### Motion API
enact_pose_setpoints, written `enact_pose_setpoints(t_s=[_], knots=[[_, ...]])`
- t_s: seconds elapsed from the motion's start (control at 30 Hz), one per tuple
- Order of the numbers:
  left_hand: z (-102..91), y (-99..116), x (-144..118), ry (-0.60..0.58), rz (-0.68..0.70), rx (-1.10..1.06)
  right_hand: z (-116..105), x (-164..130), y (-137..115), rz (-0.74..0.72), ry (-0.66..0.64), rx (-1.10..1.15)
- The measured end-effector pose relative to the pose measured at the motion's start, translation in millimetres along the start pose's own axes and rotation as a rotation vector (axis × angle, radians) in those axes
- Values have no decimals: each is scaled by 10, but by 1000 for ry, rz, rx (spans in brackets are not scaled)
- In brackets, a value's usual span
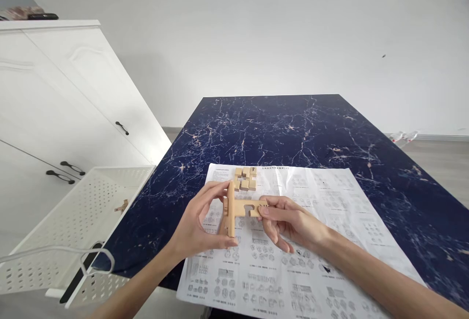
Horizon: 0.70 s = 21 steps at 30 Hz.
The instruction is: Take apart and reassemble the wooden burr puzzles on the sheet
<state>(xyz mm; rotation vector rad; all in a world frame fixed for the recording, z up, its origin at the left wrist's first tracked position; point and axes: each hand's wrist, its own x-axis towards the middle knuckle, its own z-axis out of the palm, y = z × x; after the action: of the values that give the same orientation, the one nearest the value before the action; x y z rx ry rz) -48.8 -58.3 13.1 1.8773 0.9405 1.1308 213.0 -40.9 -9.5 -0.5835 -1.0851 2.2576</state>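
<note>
Left hand (pixel 198 226) grips upright wooden bar (pixel 230 210); right hand (pixel 284 221) pinches crossing bar (pixel 251 207), mid-joining; next, seat notches squarely.

A navy counter (pixel 293 128) veined with white and tan marbling is seen. On it, a white sheet (pixel 315 260) is printed with grey diagrams. Pale tan wooden blocks (pixel 245 178) are seen on the sheet.

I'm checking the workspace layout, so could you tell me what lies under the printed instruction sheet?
The instruction sheet lies flat on the dark blue marbled table; its near edge overhangs the table. Whether anything else is beneath the paper cannot be seen.
</note>
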Motion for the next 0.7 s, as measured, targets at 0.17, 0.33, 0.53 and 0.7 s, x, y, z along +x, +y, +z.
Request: enact_pose_setpoints(t_s=[0.17,0.33,0.53,0.7], knots=[[120,63,13,-57,-31,55,93,13,41,5,-60,-31],[199,89,38,-39,98,80,156,16,64,-17,-91,-7],[200,91,-1,5,220,187,189,7,50,-8,-96,8],[224,103,0,39,290,238,204,21,59,-12,-119,28]])
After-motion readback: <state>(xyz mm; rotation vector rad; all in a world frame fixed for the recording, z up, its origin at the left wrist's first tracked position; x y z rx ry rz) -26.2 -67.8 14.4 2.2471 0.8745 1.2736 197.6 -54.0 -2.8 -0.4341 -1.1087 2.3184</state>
